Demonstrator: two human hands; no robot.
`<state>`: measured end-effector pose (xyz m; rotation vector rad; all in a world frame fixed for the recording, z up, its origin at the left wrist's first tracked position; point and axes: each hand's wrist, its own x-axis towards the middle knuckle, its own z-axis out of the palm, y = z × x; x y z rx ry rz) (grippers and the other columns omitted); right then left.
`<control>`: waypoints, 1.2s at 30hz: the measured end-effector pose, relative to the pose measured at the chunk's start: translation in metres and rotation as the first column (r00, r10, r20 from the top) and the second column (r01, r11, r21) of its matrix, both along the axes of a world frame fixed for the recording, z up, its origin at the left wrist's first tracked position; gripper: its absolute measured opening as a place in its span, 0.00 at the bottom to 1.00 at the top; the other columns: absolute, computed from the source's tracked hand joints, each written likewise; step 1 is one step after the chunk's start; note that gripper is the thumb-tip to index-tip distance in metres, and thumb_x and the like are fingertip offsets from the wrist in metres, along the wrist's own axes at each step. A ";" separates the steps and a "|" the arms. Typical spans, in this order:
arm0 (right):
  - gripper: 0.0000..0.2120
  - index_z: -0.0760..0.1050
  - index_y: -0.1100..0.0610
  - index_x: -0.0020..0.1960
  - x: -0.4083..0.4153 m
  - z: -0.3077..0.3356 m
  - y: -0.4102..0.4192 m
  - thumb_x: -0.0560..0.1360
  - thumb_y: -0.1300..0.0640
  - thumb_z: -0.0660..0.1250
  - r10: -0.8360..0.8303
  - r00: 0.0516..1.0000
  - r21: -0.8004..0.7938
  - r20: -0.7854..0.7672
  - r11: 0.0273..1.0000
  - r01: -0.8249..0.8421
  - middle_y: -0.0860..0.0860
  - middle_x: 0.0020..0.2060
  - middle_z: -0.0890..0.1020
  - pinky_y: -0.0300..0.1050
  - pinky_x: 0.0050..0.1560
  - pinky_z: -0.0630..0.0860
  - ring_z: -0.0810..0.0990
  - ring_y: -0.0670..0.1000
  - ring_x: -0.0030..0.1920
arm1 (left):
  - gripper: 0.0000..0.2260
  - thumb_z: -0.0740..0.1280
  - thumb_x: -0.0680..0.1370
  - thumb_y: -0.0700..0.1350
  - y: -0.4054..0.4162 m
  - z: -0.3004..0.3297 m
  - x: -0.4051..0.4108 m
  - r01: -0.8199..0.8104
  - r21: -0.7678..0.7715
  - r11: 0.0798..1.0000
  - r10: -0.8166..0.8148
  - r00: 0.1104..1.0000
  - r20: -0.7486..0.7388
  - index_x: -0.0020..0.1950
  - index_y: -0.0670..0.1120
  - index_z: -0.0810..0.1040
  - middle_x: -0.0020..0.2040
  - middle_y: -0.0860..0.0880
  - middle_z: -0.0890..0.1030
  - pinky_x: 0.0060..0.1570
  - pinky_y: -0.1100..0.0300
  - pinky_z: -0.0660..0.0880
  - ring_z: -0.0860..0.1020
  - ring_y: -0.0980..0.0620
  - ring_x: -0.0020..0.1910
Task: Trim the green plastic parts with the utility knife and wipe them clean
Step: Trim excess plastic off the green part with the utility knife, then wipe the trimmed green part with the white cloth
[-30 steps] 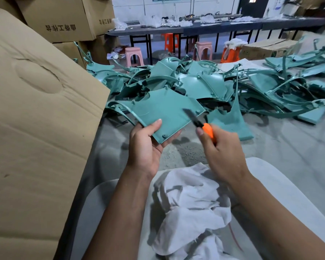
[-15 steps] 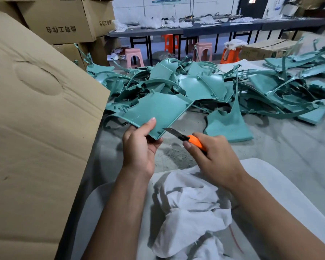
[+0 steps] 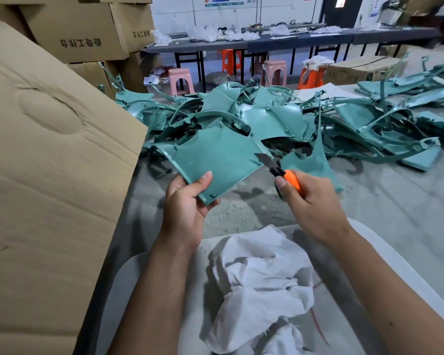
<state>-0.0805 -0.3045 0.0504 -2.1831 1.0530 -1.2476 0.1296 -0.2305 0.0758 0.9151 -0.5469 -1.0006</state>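
Observation:
My left hand (image 3: 187, 203) grips the near corner of a flat green plastic panel (image 3: 215, 157), thumb on top, holding it tilted above the grey floor. My right hand (image 3: 310, 203) is closed on an orange utility knife (image 3: 290, 179). Its dark blade (image 3: 265, 161) rests against the panel's right edge. A crumpled white rag (image 3: 262, 280) lies on my lap below both forearms. Behind the panel spreads a large pile of green plastic parts (image 3: 280, 116).
A big cardboard flap (image 3: 49, 175) stands close on my left, with stacked boxes (image 3: 80, 32) behind it. More green parts (image 3: 408, 98) reach to the right. Pink and orange stools (image 3: 180, 80) and long dark tables (image 3: 267, 44) stand at the back. Shavings dust the floor (image 3: 241, 213).
The knife swung from the panel's near corner back up to its right edge, blade now pointing up and left. My left hand tilted the panel up a little.

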 end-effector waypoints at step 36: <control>0.28 0.78 0.40 0.57 -0.003 0.042 0.029 0.62 0.29 0.77 0.673 0.656 0.564 -0.343 0.705 -0.429 0.40 0.50 0.79 0.46 0.50 0.79 0.79 0.44 0.49 | 0.15 0.70 0.75 0.28 -0.002 -0.006 0.016 -0.192 -0.012 0.981 0.189 0.952 0.241 0.54 0.46 0.82 0.46 0.52 0.87 0.62 0.41 0.78 0.85 0.51 0.49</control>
